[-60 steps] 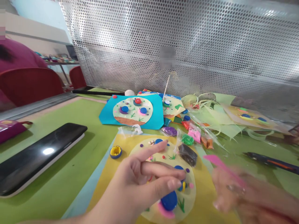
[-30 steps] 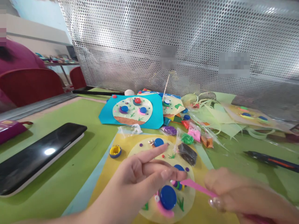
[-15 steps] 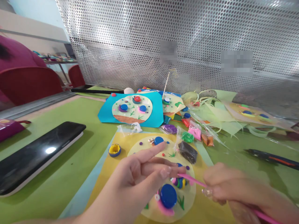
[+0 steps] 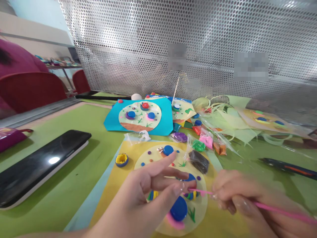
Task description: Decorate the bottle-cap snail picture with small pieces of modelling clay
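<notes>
My left hand (image 4: 148, 191) hovers over a pale round paper disc (image 4: 200, 211) on a yellow sheet (image 4: 116, 185); its index finger is stretched out and thumb and middle finger pinch together near small coloured clay bits (image 4: 190, 195). My right hand (image 4: 237, 198) grips a thin pink clay tool (image 4: 277, 209), whose tip touches those bits beside the left fingertips. A blue bottle cap on pink clay (image 4: 178, 210) sits on the disc just below, another blue cap (image 4: 168, 149) at its far side.
A black phone (image 4: 39, 162) lies at left on the green table (image 4: 74, 185). A clay-filled cap (image 4: 122, 159), small clay bags (image 4: 199, 160), a finished blue-card piece (image 4: 141, 117), paper scraps (image 4: 228, 122) and a dark pen (image 4: 287, 167) lie around. A perforated metal screen stands behind.
My right hand brought the pink tool in from the right until its tip met the clay under my left fingertips. My left thumb and middle finger closed into a pinch.
</notes>
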Demonstrator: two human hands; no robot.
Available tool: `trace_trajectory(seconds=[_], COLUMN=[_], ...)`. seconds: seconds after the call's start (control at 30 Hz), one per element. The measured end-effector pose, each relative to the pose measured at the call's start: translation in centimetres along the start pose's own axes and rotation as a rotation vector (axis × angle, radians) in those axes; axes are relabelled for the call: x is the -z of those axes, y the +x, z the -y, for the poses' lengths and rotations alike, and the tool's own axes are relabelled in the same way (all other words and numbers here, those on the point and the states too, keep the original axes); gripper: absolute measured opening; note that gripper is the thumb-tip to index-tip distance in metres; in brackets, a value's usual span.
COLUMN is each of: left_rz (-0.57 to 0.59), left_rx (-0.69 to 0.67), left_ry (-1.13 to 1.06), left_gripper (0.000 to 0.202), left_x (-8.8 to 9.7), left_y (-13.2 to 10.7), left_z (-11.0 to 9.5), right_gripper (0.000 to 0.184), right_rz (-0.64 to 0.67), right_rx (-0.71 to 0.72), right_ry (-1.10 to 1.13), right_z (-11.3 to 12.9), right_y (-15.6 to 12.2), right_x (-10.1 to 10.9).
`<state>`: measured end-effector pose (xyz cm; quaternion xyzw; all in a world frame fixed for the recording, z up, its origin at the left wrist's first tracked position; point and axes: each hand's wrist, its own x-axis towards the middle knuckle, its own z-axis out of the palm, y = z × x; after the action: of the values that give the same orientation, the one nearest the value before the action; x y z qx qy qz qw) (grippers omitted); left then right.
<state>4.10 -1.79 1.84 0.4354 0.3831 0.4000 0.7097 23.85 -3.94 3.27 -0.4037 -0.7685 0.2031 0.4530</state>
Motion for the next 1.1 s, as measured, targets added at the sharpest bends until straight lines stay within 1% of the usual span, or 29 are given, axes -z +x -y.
trace_trajectory(seconds=[0.1,0.2,0.3,0.43,0.6,0.77,0.97,1.1], left_rz=[0.084,0.098,0.111,0.105,0.091,0.060,0.059,0.062], left_rx=[0.019,0.050,0.066,0.074,0.016,-0.017,-0.012,0.026], left_ry=[-0.008,0.006,-0.003,-0.057,-0.097,-0.130,-0.129,-0.107], left_gripper=[0.047,0.052,0.058,0.062,0.063,0.072,0.078,0.080], left_x=[0.2,0.5,0.4,0.2,0.1,0.1,0.4,0.2], left_y=[0.2,0.7,1.0,1.1,1.2,1.3,1.4,1.4], left_z=[-0.2,-0.3,-0.3,-0.2,-0.2,-0.3,-0.2,0.1], right_gripper=[0.022,0.024,0.026,0.025,0.025,0.026,0.025,0.024], right_rz=[0.000,0.012,0.036,0.056,0.065,0.118,0.167,0.167], right_rx=[-0.190,-0.389,-0.489,-0.512,-0.518,-0.494,-0.468,-0.468], right_ry=[0.151,0.401,0.584,0.658,0.633,0.599,0.598,0.565], right_z=[-0.5,-1.0,-1.3,-1.4,-1.3,-1.1,-1.2,-1.1], right_y=[0.1,-0.1,-0.3,-0.3,0.0,-0.3,-0.7,-0.5], right_x=[0.2,0.0,-0.1,-0.3,-0.3,-0.2,-0.1,-0.1])
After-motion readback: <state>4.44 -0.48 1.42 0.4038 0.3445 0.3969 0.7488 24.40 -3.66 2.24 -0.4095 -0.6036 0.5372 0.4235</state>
